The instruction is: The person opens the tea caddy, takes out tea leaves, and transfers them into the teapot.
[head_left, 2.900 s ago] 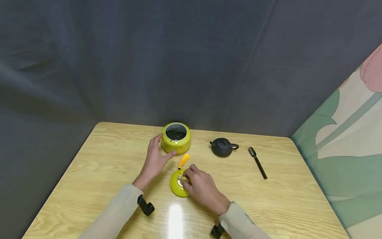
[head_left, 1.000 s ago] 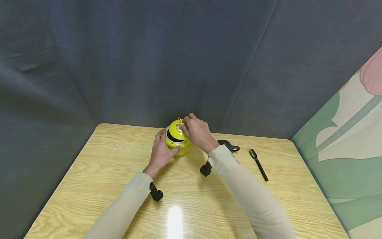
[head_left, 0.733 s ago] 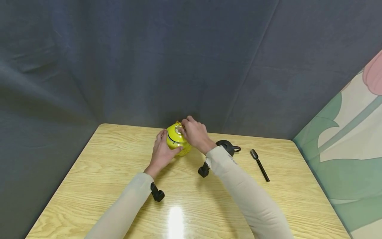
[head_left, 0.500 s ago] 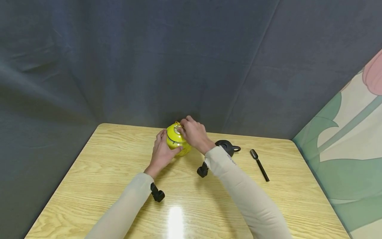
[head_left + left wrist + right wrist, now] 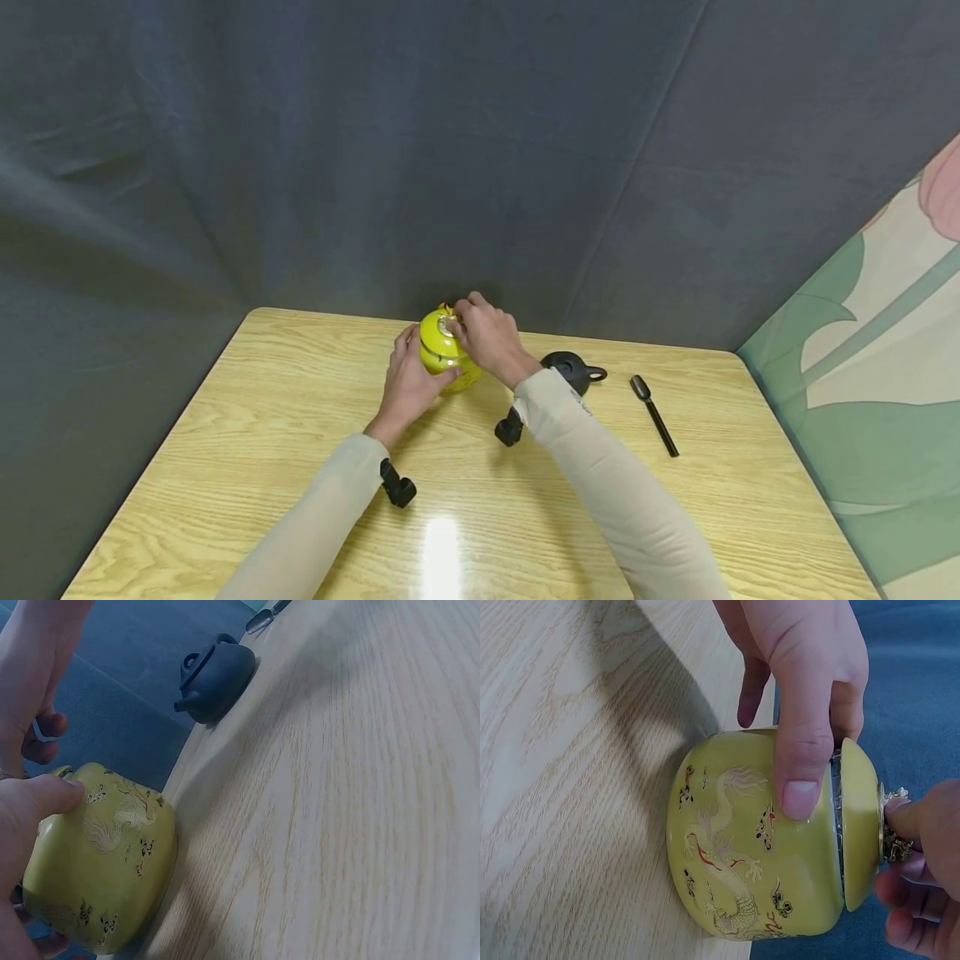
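A yellow tea jar [image 5: 742,840] with a painted dragon stands near the table's back edge. My left hand [image 5: 408,379] grips its side, thumb in front and fingers round the far left. On the mouth rests the domed yellow lid [image 5: 859,825], with a narrow dark gap showing at the seam. My right hand [image 5: 491,337] pinches the gold ornate knob [image 5: 895,844] on top of the lid. Behind the knob a bit of the orange tassel [image 5: 446,307] peeks out. The tea inside is hidden by the lid.
Right of the jar stands a small dark teapot [image 5: 566,367], partly covered by the right wrist and sleeve in the head view. Farther right lies a black scoop [image 5: 655,417]. A dark grey curtain [image 5: 450,167] hangs behind the wooden table [image 5: 300,400].
My right hand has carried the lid from the tabletop up onto the jar. Tilted over the mouth a second ago, the lid now sits flatter. My left hand has closed round the jar.
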`<state>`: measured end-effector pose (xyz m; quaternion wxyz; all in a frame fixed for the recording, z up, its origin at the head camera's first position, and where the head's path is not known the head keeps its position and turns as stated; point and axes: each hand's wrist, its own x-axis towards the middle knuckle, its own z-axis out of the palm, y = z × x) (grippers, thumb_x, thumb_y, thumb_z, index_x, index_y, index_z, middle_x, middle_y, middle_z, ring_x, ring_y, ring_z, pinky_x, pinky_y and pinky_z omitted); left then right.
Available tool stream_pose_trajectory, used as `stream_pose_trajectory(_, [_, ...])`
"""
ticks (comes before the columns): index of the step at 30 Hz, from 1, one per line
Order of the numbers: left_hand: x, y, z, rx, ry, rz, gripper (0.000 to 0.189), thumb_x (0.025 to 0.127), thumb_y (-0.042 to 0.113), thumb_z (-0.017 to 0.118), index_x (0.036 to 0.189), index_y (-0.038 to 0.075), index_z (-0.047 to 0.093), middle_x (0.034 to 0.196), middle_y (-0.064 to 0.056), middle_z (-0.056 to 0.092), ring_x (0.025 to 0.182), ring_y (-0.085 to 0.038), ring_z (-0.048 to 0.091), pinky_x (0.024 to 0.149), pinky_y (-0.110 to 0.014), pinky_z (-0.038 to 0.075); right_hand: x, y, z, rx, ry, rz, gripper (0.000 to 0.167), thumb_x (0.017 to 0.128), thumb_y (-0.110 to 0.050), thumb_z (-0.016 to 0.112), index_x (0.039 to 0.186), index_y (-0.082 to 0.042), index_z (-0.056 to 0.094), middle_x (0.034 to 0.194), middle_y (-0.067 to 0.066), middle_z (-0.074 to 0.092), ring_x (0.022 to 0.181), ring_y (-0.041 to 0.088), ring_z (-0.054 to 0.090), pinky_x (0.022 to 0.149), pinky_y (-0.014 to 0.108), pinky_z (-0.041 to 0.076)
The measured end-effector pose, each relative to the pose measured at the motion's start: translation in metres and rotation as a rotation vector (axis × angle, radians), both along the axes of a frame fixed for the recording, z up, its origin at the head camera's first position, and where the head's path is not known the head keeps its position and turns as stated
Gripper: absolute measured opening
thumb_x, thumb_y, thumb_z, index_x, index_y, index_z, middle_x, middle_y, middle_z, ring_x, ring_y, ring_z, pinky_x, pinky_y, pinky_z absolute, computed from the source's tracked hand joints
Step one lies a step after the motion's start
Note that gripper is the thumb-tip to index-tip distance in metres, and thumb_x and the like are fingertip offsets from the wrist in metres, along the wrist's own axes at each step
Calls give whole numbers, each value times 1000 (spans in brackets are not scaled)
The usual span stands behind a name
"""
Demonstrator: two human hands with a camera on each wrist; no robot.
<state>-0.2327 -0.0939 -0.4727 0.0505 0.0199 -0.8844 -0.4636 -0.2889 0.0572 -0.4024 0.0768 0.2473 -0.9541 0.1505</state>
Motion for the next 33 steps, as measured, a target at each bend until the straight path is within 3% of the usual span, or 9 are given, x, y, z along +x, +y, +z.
stream_pose_trajectory(18, [0, 0, 0, 1, -2, -5, 104, 88, 37, 87, 167, 7, 26, 172, -16, 24, 153, -43, 36, 124, -64, 37, 0, -4, 7, 69, -33, 25, 27, 110, -26, 61, 125, -6, 72, 109, 12, 63, 83, 25, 67, 75, 43, 62])
stream_pose_trajectory(33, [-1, 0, 1, 34, -13, -9, 106, 89, 33, 86, 168, 3, 22, 173, -18, 20, 155, -44, 32, 126, -62, 37, 0, -16, 8, 141, -48, 1, 32, 110, -21, 61, 135, -3, 68, 121, 17, 63, 91, 31, 74, 81, 42, 67])
